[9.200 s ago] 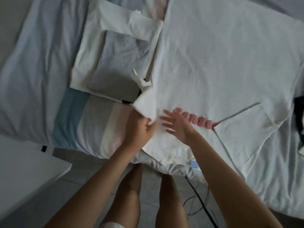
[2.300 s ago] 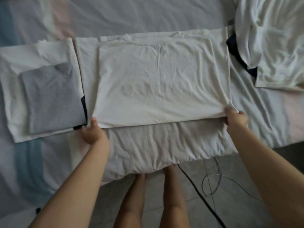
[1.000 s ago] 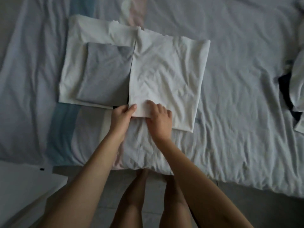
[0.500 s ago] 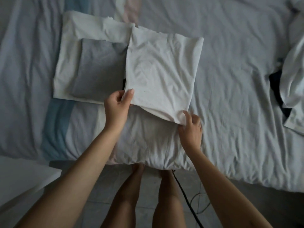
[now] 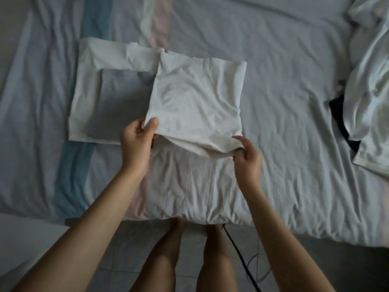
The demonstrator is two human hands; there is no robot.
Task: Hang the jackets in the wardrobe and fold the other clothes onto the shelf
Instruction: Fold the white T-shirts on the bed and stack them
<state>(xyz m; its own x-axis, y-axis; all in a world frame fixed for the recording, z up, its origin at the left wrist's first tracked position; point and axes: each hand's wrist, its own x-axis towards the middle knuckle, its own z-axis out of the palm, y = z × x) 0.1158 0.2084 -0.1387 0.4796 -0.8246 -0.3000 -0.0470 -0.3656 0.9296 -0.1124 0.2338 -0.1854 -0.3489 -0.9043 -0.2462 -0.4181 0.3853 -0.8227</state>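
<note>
A folded white T-shirt [image 5: 197, 98] lies on the bed, its near edge lifted off the sheet. My left hand [image 5: 136, 142] pinches its near left corner between thumb and fingers. My right hand [image 5: 246, 154] grips its near right corner. To its left sits a pile of folded clothes: a folded grey garment [image 5: 120, 104] on top of a larger folded white garment [image 5: 105, 53]. The lifted T-shirt overlaps the pile's right side.
The bed [image 5: 284, 102] carries a wrinkled pale sheet with blue and pink stripes. Unfolded white clothes [image 5: 372, 98] over a dark garment [image 5: 341, 110] lie at the right edge. A black cable [image 5: 237, 251] runs over the tiled floor by my legs. A white surface [image 5: 23, 241] stands lower left.
The wide-spread T-shirt was folded into a small square beside the pile. In the last half second both hands raised its near edge higher and it shifted a little leftward over the pile.
</note>
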